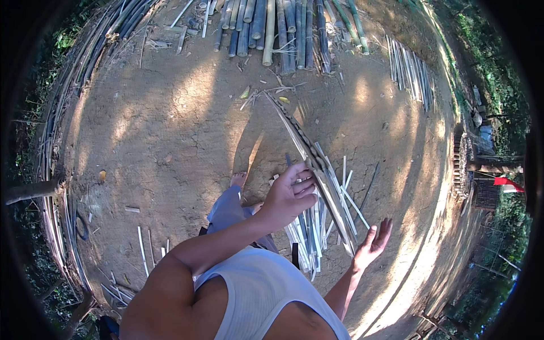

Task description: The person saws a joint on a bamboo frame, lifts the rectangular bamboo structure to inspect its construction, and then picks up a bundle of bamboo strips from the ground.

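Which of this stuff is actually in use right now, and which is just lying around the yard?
In use:
- left hand gripping the long bamboo strip
- right hand, open, beside the strip
- pile of split strips under the hands

Lying about:
- bamboo poles at the top
- bundle of slats
- loose slivers on the dirt

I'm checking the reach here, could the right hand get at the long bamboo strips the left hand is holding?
Probably yes. The right hand hangs open, palm up, just beside the near end of the long bamboo strips, with nothing between them. The left hand grips them higher up.
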`<state>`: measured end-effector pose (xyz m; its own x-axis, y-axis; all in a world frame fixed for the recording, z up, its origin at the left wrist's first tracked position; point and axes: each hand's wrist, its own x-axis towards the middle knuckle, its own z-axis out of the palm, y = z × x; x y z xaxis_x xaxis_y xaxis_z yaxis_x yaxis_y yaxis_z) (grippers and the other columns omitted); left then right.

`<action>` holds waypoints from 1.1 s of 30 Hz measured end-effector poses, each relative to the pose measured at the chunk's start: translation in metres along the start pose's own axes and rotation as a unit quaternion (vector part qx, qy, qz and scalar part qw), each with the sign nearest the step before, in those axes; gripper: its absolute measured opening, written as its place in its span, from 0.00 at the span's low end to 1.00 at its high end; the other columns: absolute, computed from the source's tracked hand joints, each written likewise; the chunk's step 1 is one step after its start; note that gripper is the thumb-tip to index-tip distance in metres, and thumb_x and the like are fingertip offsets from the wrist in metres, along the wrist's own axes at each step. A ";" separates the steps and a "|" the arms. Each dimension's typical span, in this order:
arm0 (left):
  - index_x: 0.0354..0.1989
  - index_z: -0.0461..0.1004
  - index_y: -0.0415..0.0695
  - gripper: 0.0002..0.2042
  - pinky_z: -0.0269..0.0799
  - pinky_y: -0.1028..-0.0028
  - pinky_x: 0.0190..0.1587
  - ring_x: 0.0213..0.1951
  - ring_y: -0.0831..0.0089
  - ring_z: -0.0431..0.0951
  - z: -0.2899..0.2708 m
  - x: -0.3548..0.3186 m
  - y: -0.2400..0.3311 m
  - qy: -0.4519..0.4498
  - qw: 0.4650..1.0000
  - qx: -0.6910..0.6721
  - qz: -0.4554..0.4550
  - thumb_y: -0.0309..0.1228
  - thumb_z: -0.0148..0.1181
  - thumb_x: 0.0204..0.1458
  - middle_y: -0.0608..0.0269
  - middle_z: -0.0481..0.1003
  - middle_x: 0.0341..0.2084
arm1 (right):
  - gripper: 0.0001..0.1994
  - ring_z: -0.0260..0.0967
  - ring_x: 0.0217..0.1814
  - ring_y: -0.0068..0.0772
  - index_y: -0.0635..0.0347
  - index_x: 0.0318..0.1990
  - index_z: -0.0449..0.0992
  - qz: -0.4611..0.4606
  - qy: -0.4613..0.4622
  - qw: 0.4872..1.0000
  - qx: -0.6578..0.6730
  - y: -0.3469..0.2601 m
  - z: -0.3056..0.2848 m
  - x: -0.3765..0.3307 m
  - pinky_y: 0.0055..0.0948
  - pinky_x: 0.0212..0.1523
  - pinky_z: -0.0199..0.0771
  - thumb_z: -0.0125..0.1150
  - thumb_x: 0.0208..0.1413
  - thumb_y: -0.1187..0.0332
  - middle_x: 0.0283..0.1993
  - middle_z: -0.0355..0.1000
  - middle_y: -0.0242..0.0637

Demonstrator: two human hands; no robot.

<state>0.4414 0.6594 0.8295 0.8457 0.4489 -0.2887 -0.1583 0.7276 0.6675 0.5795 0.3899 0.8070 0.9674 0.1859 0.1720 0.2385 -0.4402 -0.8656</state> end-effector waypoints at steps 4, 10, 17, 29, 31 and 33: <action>0.74 0.47 0.35 0.38 0.52 0.60 0.76 0.74 0.56 0.56 0.040 0.017 -0.014 -0.071 0.997 -0.002 0.006 0.12 0.57 0.54 0.47 0.56 0.70 | 0.35 0.58 0.77 0.50 0.59 0.75 0.56 -0.159 -0.105 0.982 -0.006 -0.059 0.024 0.022 0.50 0.73 0.60 0.62 0.62 0.69 0.74 0.61 0.52; 0.75 0.45 0.32 0.39 0.59 0.62 0.72 0.75 0.58 0.54 0.089 0.039 -0.034 -0.178 0.983 0.035 0.011 0.16 0.59 0.55 0.45 0.59 0.68 | 0.40 0.72 0.64 0.43 0.56 0.76 0.55 -0.105 -0.211 0.972 0.002 -0.093 0.047 0.066 0.38 0.61 0.74 0.69 0.59 0.69 0.65 0.72 0.50; 0.76 0.46 0.32 0.44 0.54 0.63 0.73 0.74 0.52 0.56 0.123 0.047 -0.052 -0.186 0.956 0.224 0.020 0.36 0.62 0.55 0.36 0.57 0.70 | 0.30 0.68 0.63 0.36 0.58 0.70 0.58 -0.169 -0.099 0.980 -0.031 -0.071 0.027 0.082 0.36 0.59 0.71 0.66 0.64 0.67 0.63 0.67 0.49; 0.76 0.53 0.43 0.38 0.72 0.68 0.55 0.57 0.68 0.75 0.065 0.025 -0.119 -0.261 0.892 0.348 -0.123 0.31 0.62 0.57 0.49 0.62 0.71 | 0.35 0.70 0.63 0.39 0.66 0.69 0.58 -0.163 -0.052 0.984 -0.041 -0.028 -0.041 0.133 0.34 0.63 0.70 0.72 0.58 0.70 0.61 0.71 0.50; 0.75 0.54 0.43 0.37 0.70 0.67 0.59 0.64 0.64 0.71 0.055 0.018 -0.112 -0.263 0.878 0.343 -0.206 0.30 0.63 0.57 0.49 0.64 0.69 | 0.33 0.71 0.61 0.34 0.66 0.68 0.59 -0.145 -0.056 0.987 -0.041 -0.025 -0.056 0.131 0.32 0.62 0.70 0.69 0.58 0.76 0.60 0.72 0.47; 0.75 0.55 0.42 0.37 0.70 0.66 0.59 0.63 0.63 0.71 0.036 0.014 -0.117 -0.265 0.872 0.349 -0.219 0.31 0.63 0.57 0.47 0.64 0.69 | 0.33 0.72 0.59 0.32 0.66 0.68 0.59 -0.144 -0.068 0.986 -0.046 -0.024 -0.066 0.131 0.30 0.59 0.72 0.67 0.56 0.83 0.59 0.73 0.45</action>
<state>0.4895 0.5621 0.7723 0.8929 -0.2309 -0.3865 0.4314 0.1929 0.8813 0.7059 0.3669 0.8817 0.8397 0.4284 0.3336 0.5138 -0.4282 -0.7434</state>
